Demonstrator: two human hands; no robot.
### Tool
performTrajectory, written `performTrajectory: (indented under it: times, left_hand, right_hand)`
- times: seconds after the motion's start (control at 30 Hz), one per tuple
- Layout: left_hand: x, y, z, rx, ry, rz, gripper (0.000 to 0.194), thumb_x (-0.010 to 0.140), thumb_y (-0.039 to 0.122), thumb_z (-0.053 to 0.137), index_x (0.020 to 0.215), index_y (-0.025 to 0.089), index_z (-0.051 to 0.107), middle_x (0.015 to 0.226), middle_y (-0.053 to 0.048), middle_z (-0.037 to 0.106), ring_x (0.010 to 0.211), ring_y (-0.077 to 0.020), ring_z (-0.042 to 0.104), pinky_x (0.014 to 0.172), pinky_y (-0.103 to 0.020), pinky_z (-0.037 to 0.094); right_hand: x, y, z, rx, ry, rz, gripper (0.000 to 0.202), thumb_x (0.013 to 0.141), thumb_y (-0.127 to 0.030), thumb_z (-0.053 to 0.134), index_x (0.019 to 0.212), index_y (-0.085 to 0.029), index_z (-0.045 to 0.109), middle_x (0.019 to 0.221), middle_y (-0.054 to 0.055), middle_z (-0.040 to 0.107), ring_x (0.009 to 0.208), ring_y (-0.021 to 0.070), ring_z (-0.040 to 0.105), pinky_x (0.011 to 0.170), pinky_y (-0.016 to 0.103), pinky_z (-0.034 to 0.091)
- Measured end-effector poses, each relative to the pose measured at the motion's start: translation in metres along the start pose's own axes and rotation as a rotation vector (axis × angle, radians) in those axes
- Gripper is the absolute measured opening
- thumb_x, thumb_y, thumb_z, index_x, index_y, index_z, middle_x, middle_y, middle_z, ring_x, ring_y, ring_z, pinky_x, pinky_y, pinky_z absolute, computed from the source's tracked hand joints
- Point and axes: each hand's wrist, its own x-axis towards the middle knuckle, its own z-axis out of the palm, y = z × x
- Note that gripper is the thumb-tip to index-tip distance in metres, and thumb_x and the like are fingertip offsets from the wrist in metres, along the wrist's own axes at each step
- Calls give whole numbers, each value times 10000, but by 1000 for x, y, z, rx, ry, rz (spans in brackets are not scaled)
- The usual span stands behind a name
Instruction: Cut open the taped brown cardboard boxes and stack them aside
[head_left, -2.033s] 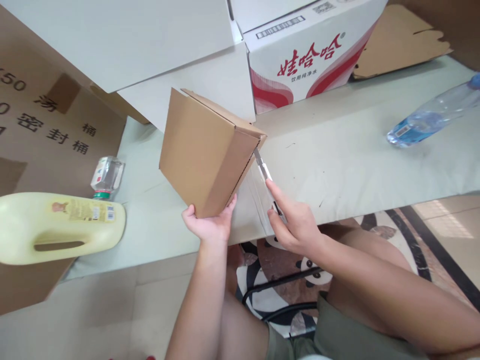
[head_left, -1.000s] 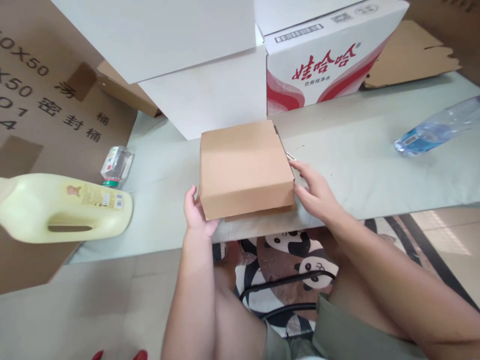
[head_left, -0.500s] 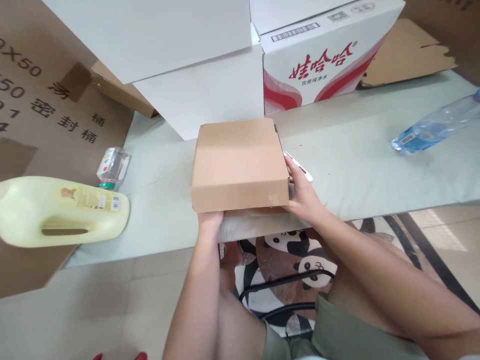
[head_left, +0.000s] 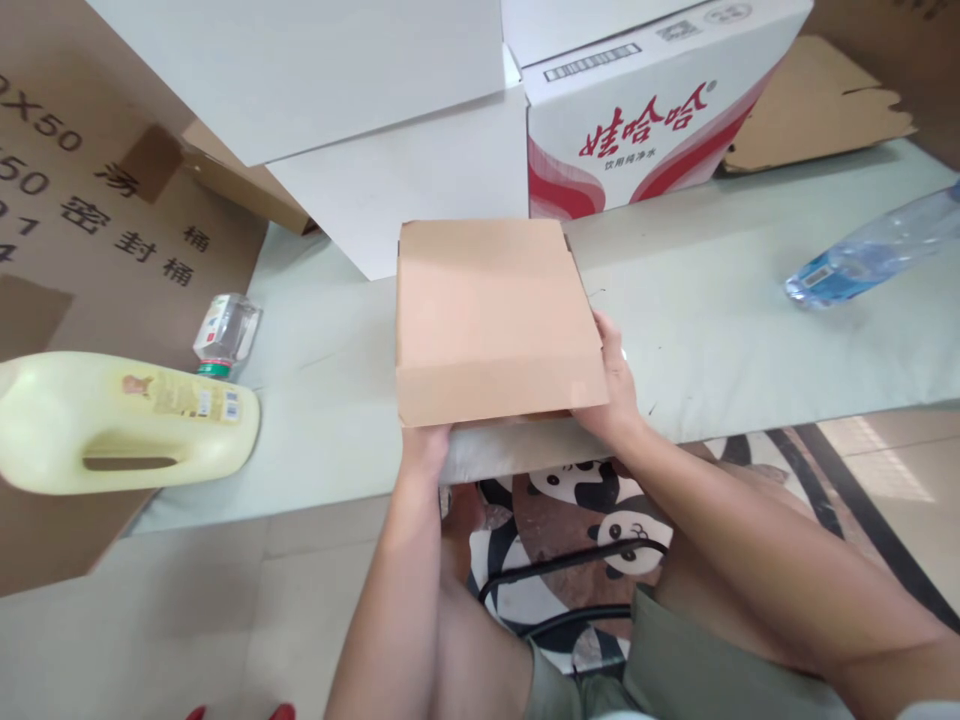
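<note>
A flat brown cardboard box [head_left: 495,320] with its lid down is held over the front part of the cloth-covered table [head_left: 712,340]. My left hand [head_left: 426,448] is under the box's near left corner; its fingers are hidden beneath the cardboard. My right hand [head_left: 615,385] grips the right side near the front corner, with fingers bent along that edge. A small piece of a white object shows just beyond the right fingers.
Large white boxes [head_left: 420,180] and a red-and-white carton [head_left: 645,120] stand behind. A clear bottle [head_left: 862,250] lies at the right. At the left are a yellow jug [head_left: 135,420], a small bottle [head_left: 225,335] and a big carton [head_left: 112,250].
The box has tilted and come up closer to the camera, its far edge shifting away and its right side moving right. My right hand has moved slightly right with it, covering most of the white object.
</note>
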Motion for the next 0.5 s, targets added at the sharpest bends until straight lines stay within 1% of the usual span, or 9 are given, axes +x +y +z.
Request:
performTrajectory:
  times: [0.07, 0.1, 0.17, 0.27, 0.33, 0.4, 0.5]
  left_hand:
    - [-1, 1, 1, -36, -30, -26, 501, 456, 212, 953, 911, 212, 744, 949, -30, 765, 966, -232, 716, 905, -344, 572]
    - [-2, 3, 2, -54, -28, -33, 512, 440, 220, 956, 904, 209, 741, 930, -34, 763, 962, -239, 717, 892, -345, 574]
    - [-2, 9, 5, -93, -1, -17, 493, 431, 236, 948, 874, 208, 734, 895, -35, 757, 976, -254, 716, 890, -345, 569]
    - [-3, 21, 11, -156, 43, 24, 412, 451, 219, 888, 829, 222, 723, 889, -30, 752, 1058, -269, 701, 928, -336, 553]
    - [-3, 27, 12, -198, 70, 13, 398, 488, 185, 802, 875, 236, 723, 945, -30, 754, 1144, -274, 673, 953, -332, 542]
    - [-3, 33, 12, -244, 91, -44, 429, 534, 181, 699, 957, 250, 722, 991, -30, 754, 1192, -281, 653, 941, -342, 550]
    - [-1, 41, 10, -320, 104, -99, 428, 585, 194, 590, 986, 247, 730, 958, -32, 754, 1167, -290, 665, 884, -351, 573]
  right_hand:
    - [3, -2, -2, 4, 10, -10, 765, 870, -329, 595, 1543, -346, 233, 1336, 121, 649, 1014, 312, 706, 747, 464, 593]
    - [4, -4, -4, 10, 2, -36, 777, 860, -323, 602, 1544, -324, 235, 1320, 130, 657, 1016, 314, 708, 753, 464, 598]
    - [7, -7, -8, 35, -23, -124, 810, 828, -322, 627, 1544, -272, 249, 1334, 152, 648, 1090, 330, 694, 810, 479, 608]
    - [9, -7, -15, 84, -85, -236, 756, 820, -302, 612, 1520, -224, 336, 1383, 160, 621, 1224, 336, 646, 930, 500, 604]
    - [10, -4, -18, 121, -142, -254, 726, 825, -262, 584, 1517, -227, 370, 1407, 147, 611, 1273, 325, 624, 976, 508, 597]
    - [10, 1, -19, 152, -190, -268, 736, 830, -228, 570, 1535, -240, 359, 1448, 141, 583, 1322, 317, 595, 1000, 512, 592]
    - [7, 6, -19, 156, -228, -347, 735, 854, -215, 569, 1553, -260, 344, 1523, 144, 512, 1392, 322, 534, 1012, 515, 588]
